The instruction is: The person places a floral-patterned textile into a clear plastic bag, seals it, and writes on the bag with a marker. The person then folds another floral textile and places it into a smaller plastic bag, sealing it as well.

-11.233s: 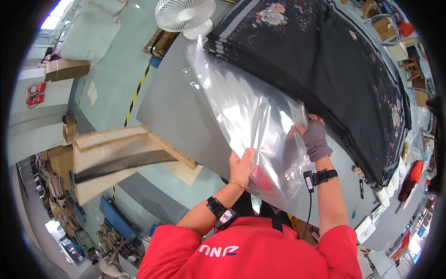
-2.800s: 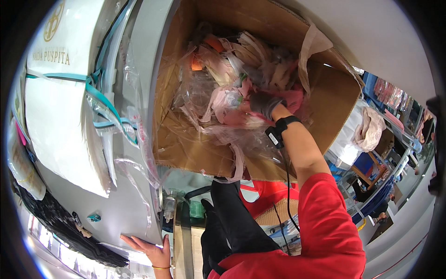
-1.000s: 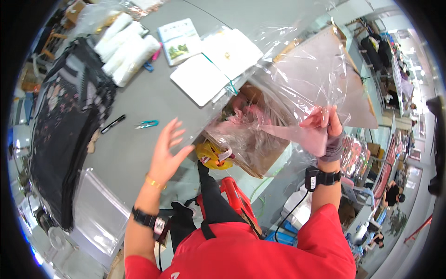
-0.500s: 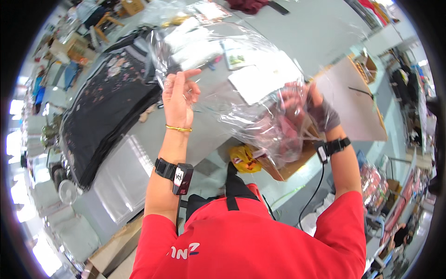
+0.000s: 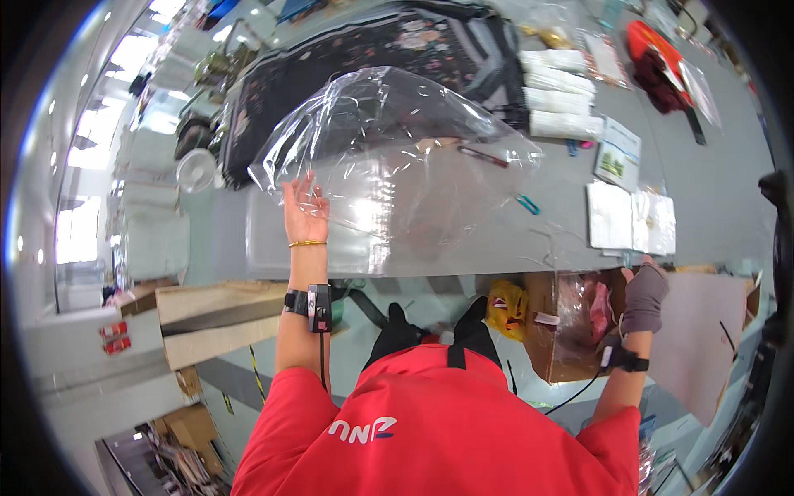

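A large clear plastic bag billows over the near left part of the grey table, partly covering a folded dark floral cloth. Its left corner is at my left hand, whose fingers are bent a little and apart against the film. My right hand, in a grey fingerless glove, is apart from the bag at the table's near edge, just below a stack of white sheets. Its visible fingertips are spread, and I see nothing held in them. Below, an open carton contains clear plastic and something pink.
White rolled bundles, a booklet, a teal clip and a dark red, pen-like item lie on the table. A yellow bag hangs beside the carton. Cardboard stands at the lower left.
My view has turned. The bag has come down over the table's left part with my left hand. My right hand has left the bag and moved right to the table edge.
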Demonstrator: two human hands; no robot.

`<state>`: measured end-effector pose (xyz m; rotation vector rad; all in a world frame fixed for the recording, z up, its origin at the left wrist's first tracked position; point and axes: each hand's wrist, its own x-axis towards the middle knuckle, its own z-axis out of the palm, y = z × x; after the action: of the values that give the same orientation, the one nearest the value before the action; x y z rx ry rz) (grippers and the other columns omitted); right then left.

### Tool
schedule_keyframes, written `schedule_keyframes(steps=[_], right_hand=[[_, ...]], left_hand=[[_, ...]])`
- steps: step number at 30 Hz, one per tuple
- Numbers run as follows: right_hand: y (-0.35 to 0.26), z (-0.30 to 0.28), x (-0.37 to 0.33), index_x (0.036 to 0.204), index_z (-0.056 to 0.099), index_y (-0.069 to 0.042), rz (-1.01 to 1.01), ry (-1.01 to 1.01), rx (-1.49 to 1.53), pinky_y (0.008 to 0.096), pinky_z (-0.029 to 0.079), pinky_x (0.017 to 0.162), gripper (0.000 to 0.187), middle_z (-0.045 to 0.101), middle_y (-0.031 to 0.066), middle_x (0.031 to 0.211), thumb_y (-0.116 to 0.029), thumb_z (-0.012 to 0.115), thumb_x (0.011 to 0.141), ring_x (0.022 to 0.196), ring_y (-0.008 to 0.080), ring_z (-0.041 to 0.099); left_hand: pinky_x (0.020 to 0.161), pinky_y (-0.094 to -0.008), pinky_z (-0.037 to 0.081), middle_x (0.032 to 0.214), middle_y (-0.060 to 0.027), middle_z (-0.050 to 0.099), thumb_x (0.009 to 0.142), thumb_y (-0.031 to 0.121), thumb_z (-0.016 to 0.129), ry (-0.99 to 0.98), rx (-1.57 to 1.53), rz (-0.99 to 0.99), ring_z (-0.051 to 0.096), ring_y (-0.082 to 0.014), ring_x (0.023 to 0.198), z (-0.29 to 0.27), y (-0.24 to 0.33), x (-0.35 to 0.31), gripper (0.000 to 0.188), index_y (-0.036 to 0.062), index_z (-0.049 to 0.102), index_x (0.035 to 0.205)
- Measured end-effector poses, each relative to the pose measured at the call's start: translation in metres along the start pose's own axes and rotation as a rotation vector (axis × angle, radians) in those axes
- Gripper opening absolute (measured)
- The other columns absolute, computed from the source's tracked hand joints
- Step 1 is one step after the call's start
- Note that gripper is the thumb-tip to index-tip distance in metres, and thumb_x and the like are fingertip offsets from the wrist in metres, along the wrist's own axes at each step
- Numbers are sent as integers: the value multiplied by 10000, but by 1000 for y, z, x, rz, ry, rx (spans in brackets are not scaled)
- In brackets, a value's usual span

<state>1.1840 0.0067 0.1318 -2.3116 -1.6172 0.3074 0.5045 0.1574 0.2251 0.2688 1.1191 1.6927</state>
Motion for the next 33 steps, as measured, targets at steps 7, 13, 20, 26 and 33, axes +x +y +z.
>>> schedule_keyframes(steps=[7,13,20,26,33], right_hand=[[-304,125,-9,1379,572,-22,-223,-501,865,372,505,928,535,632,151,1369,-211,774,920,1186,255,631],[-473,230,-1,1180,657,-73,154,-980,1285,244,495,713,254,724,70,1068,-232,695,986,977,148,697],[-648,298,-45,1120,674,-9,87,-1124,1233,328,574,818,251,714,91,1011,-227,688,997,910,199,692],[-680,322,-40,1094,705,0,-431,-788,696,305,527,798,236,735,69,952,-201,685,971,879,155,668],[-639,334,-14,1080,699,12,-371,-718,328,328,533,815,226,733,116,943,-193,674,986,862,194,673]], left_hand=[[625,-252,498,1306,-85,617,1055,455,568,201,-47,116,595,-186,923,-105,50,6,391,184,487,1326],[588,-202,455,1346,-54,607,1076,477,511,153,13,259,588,-101,801,-174,108,11,522,265,398,1538],[626,-209,482,1356,-133,630,1120,392,419,34,467,829,565,-70,703,-236,303,28,602,38,314,1596],[708,-265,505,1273,-98,658,1039,221,559,-223,968,1241,569,-106,833,-291,397,28,472,-21,517,1442],[747,-345,522,1274,-56,588,819,241,731,-385,2081,1161,596,-203,933,-390,297,102,649,402,586,1431]])
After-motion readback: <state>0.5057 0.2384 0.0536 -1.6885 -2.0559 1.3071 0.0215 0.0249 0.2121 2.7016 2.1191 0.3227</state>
